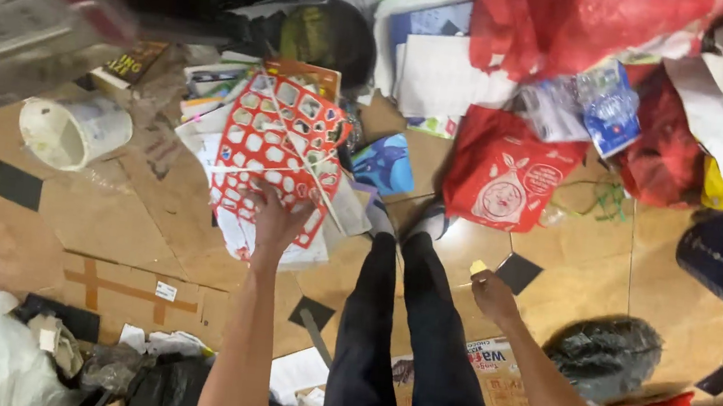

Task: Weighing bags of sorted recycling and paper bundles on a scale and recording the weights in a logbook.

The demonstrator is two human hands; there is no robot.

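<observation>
My left hand [276, 219] reaches forward and rests with spread fingers on a red and white punched card sheet [275, 152] that lies on a stack of papers and booklets on the floor. My right hand [491, 292] hangs lower on the right, fingers curled around a small pale yellow piece [478, 267]. My legs in dark trousers [406, 326] stretch forward between the two arms.
A white plastic tub [72, 130] lies on its side at left. A red carrier bag [503, 172], white papers [444, 75] and red cloth sit ahead. A black bag [606, 347] and flattened cardboard [129, 287] lie near me, and a blue card [384, 164] lies beside the stack.
</observation>
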